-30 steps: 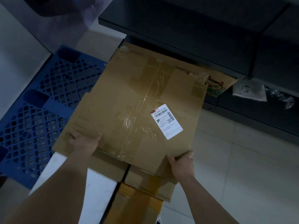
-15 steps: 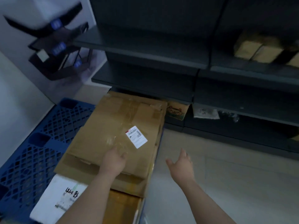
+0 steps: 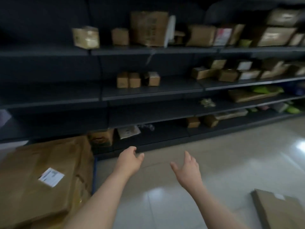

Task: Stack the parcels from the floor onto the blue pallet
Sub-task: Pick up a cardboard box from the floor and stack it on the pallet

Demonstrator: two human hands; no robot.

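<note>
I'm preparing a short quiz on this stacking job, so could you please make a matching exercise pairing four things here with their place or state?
Things:
1 large parcel
2 flat parcel
3 left hand
4 shelving

Descriptions:
A lying on the floor, lower right
B empty, held over the floor
C far left, white label on top
D along the back, holding small boxes

Pairs: 1-C; 2-A; 3-B; 4-D

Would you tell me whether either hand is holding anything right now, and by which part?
Nothing is held: the left hand and the right hand are both open and empty in the air.
</note>
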